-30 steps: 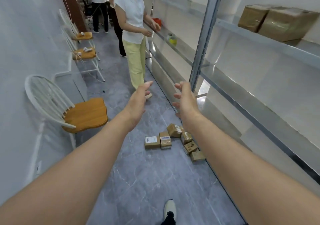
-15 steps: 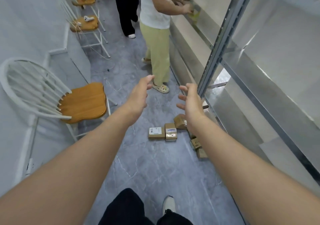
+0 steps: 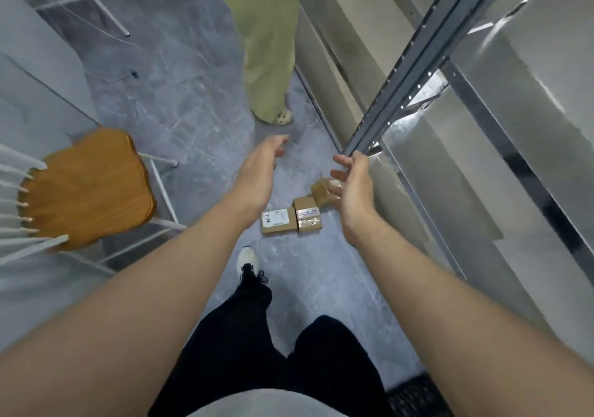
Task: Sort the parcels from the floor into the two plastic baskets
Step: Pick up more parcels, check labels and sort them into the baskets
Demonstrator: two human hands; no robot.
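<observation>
Small brown cardboard parcels lie on the grey floor beside the shelving. One with a white label (image 3: 278,221) lies flat, a taped one (image 3: 308,214) touches its right side, and a tilted one (image 3: 321,191) sits behind, partly hidden by my right hand. Others are covered by my right forearm. My left hand (image 3: 257,172) is stretched out above the floor, left of the parcels, fingers apart and holding nothing. My right hand (image 3: 352,185) hovers over the parcels, palm turned inward, fingers spread and empty. No plastic basket is clearly in view.
A metal shelf unit (image 3: 482,120) with a grey upright (image 3: 401,72) runs along the right. A white chair with a wooden seat (image 3: 86,188) stands at left. A person in yellow-green trousers (image 3: 268,50) stands just beyond the parcels. A dark mesh object (image 3: 418,397) shows at bottom right.
The view has tilted down and moved closer to the parcels. My hands have come lower over them, and my legs and one white shoe have come into view.
</observation>
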